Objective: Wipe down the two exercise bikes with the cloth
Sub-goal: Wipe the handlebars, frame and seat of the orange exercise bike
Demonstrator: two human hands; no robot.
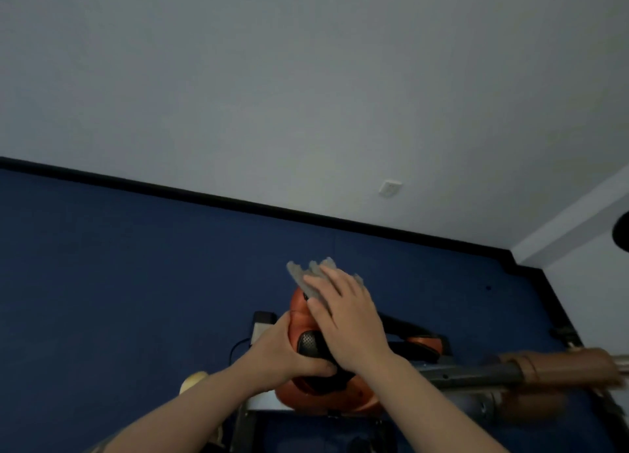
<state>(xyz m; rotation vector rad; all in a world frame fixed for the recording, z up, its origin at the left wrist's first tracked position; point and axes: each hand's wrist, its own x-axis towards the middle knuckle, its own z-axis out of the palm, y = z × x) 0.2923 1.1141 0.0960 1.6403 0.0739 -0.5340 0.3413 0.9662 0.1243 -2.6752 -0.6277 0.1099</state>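
Pressing the cloth flat on the bike top with my right hand, fingers straight, I should wipe slowly while my left hand grips the black part firmly.

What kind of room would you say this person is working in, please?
Probably a home gym or small workout room. An orange and black exercise bike stands on dark blue flooring near a plain white wall with a socket, and a padded handlebar juts out at the right.
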